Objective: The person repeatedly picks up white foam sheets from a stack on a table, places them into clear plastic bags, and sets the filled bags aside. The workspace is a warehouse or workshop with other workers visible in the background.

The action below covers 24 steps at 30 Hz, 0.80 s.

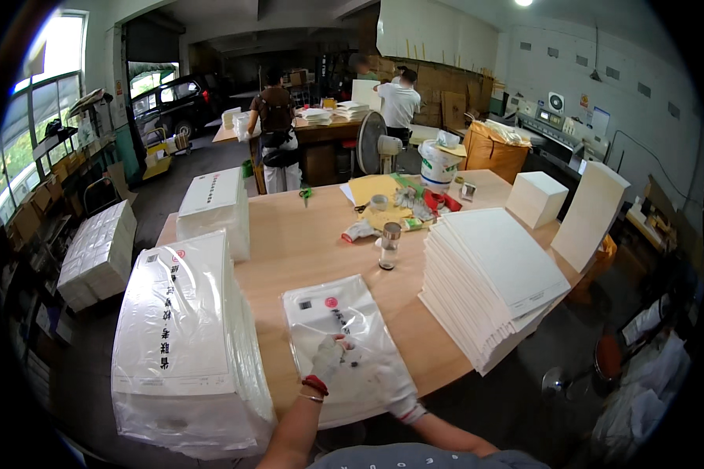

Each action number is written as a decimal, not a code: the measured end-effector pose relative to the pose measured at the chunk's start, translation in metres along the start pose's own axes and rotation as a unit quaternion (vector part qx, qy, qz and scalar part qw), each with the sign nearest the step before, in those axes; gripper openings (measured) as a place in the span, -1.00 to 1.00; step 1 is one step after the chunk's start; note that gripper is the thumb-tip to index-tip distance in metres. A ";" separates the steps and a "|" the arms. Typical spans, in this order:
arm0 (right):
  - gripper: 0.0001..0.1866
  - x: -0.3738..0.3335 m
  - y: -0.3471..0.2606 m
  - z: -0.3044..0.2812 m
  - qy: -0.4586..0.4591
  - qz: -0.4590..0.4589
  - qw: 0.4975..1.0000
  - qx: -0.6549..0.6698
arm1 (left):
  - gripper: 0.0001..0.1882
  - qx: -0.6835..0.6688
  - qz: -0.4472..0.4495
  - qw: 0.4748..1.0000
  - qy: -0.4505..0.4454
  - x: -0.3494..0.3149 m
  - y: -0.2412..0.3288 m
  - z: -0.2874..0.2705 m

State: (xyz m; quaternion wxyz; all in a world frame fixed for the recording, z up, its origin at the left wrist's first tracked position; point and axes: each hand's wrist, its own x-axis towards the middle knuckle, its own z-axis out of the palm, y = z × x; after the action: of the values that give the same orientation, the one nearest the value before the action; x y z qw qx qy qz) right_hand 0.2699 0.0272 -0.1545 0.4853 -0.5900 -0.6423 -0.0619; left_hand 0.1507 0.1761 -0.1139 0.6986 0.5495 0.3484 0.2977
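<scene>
A flat pack of white paper in clear plastic wrap (pixel 309 313) lies in front of me at the table's near edge, with a small dark square, a red round mark and dark lettering on top. My left hand (pixel 330 358), in a white glove with bare fingertips, rests on the middle of the pack, its fingers bent but apart. Over the pack's right side is my right hand (pixel 397 395), also in a white glove; motion smears its fingers. A red band and a bracelet circle my left wrist.
Wrapped paper stacks (pixel 184 328) stand at left. A tall fanned stack of white sheets (pixel 493 273) is at right, near a glass jar (pixel 389 246). Green-handled scissors (pixel 305 195), gloves (pixel 360 230) and a white bucket (pixel 440 166) sit farther back. Other people work beyond a fan (pixel 372 142).
</scene>
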 end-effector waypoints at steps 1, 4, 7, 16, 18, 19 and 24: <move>-0.59 0.007 -0.007 0.019 -0.042 -0.040 0.994 -0.092 | -0.80 0.035 -0.006 0.999 -0.015 -0.005 0.007 0.004; -0.61 -0.032 0.034 0.090 -0.209 -0.085 0.854 -0.469 | -0.71 0.056 0.034 0.996 -0.055 -0.013 0.043 0.025; -0.68 -0.032 0.031 0.074 -0.229 -0.074 0.938 -0.250 | -0.64 0.201 0.092 0.975 -0.030 -0.019 0.069 0.033; -0.57 0.096 -0.043 -0.277 -0.020 0.029 0.955 -0.295 | -0.54 0.500 0.385 0.768 0.110 -0.071 0.076 0.039; -0.55 0.105 -0.024 -0.307 -0.025 0.018 0.924 -0.382 | -0.56 0.503 0.438 0.731 0.144 -0.082 0.086 0.047; -0.55 0.107 -0.014 -0.317 -0.032 0.033 0.920 -0.389 | -0.57 0.475 0.441 0.746 0.152 -0.086 0.088 0.050; -0.76 0.102 0.040 -0.349 -0.016 0.060 0.950 -0.307 | -0.65 0.312 0.460 0.832 -0.001 -0.119 0.100 0.091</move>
State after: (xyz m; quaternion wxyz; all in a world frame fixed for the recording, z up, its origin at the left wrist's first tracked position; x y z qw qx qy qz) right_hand 0.5117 -0.1171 0.0792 0.2733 -0.7486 -0.5634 -0.2179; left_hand 0.1531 0.0520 0.0161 0.2730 0.8350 0.1293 0.4599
